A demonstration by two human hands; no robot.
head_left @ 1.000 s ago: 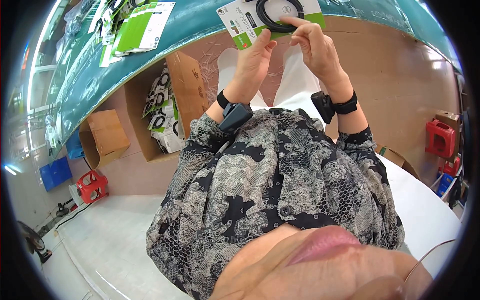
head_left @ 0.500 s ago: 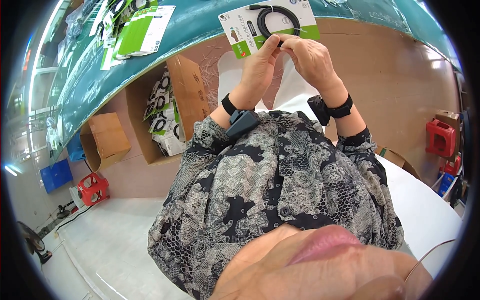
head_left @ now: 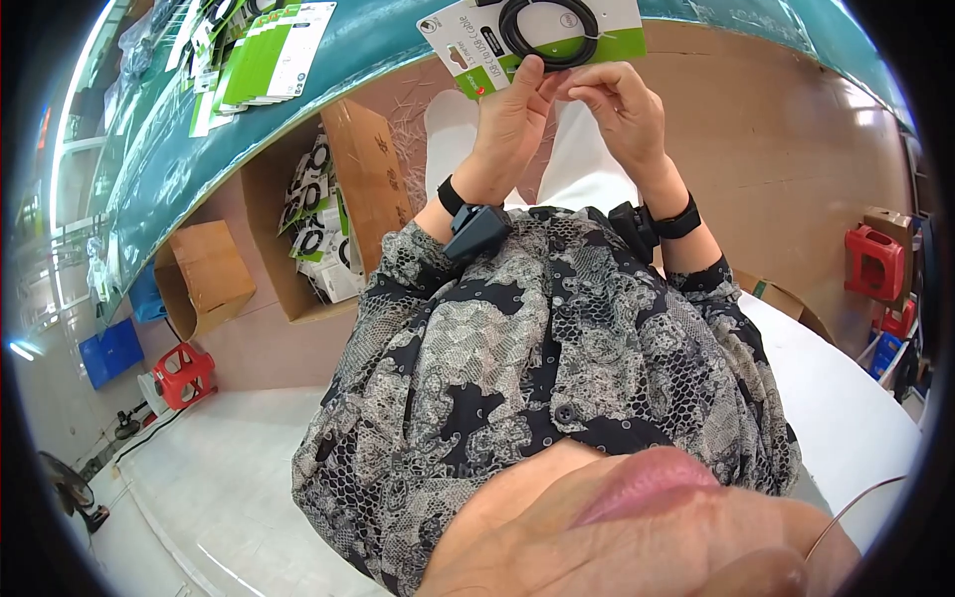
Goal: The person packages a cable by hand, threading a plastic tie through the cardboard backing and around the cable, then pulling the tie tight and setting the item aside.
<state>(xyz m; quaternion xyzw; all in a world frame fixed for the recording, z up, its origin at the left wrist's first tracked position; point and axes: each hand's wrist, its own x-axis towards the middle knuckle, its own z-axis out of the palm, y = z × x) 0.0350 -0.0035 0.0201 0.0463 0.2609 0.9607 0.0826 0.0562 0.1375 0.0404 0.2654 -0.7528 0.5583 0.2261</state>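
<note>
A white and green cardboard card (head_left: 624, 42) with a coiled black cable (head_left: 592, 30) fastened to its front is at the table's near edge. My left hand (head_left: 511, 129) holds the card by its lower edge, thumb on the front and the other fingers mostly hidden behind. My right hand (head_left: 632, 117) is at the same lower edge, fingers bent and tips drawn together just under the coil. Anything small between those tips is too hard to make out. Both wrists wear black bands with dark devices.
A fanned stack of similar cards (head_left: 274, 62) lies on the teal-covered table (head_left: 363, 55) at left. Below it stands an open carton (head_left: 368, 164) containing packaged cables, beside a smaller carton (head_left: 214, 269). Red plastic stools (head_left: 185, 375) are at both sides.
The card and both hands have shifted slightly up and left in view. My right hand has turned, its fingertips dropping from the coil to the card's lower edge. My left hand keeps its hold.
</note>
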